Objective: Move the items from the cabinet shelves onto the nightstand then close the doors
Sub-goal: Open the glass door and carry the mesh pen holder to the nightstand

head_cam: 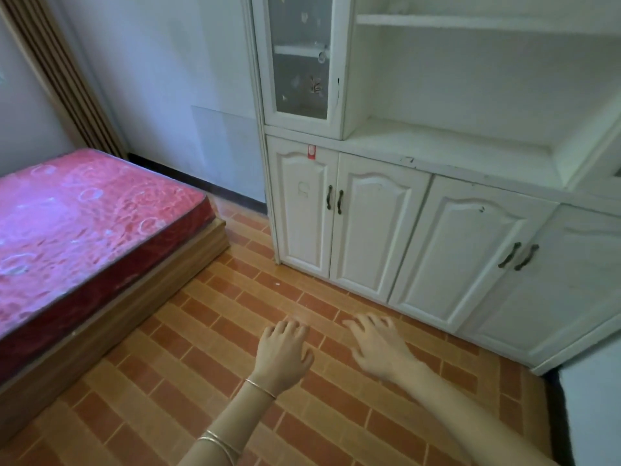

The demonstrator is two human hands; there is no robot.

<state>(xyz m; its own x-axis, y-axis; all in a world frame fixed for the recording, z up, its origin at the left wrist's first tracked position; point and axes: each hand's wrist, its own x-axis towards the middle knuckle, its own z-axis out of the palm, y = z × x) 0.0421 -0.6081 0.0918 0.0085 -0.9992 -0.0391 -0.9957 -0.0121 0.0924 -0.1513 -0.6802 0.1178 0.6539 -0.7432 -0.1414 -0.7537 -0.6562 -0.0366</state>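
A white cabinet (447, 183) fills the right half of the view. Its lower doors (369, 223) are all shut, with dark handles (334, 197) and a second handle pair (518, 256) further right. The upper glass door (300, 62) at the left is shut; the open shelves (470, 25) beside it hold nothing that I can see. My left hand (282, 351) and my right hand (378, 344) hover over the floor in front of the doors, fingers loosely spread, holding nothing. No nightstand is in view.
A bed with a red patterned mattress (84, 223) on a wooden base (134, 297) stands at the left. Brick-pattern floor tiles (201, 348) lie between the bed and the cabinet. A dark-edged white object (591, 408) sits at the lower right.
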